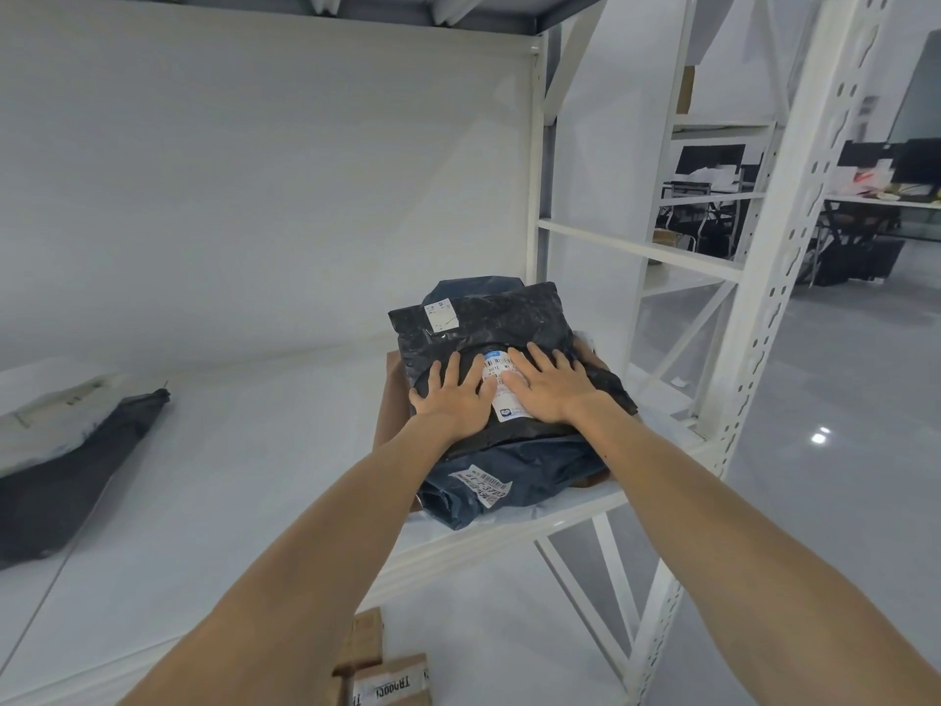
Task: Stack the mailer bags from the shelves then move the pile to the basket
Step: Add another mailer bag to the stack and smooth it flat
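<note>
A pile of dark mailer bags [489, 323] with white labels lies at the right end of the white shelf [244, 450]. The top bag is black, a navy bag [514, 471] lies below it, and a brown parcel [389, 405] shows at the bottom. My left hand [450, 392] and my right hand [547, 384] both press flat on the top bag with fingers spread, side by side over its label. Two more mailer bags, one grey [51, 425] and one black [66, 481], lie at the shelf's left end. No basket is visible.
White perforated uprights [779, 277] and cross braces frame the shelf on the right. Cardboard boxes [382, 670] sit on the level below. Past the rack is a glossy floor with desks and dark chairs [860, 236] far right.
</note>
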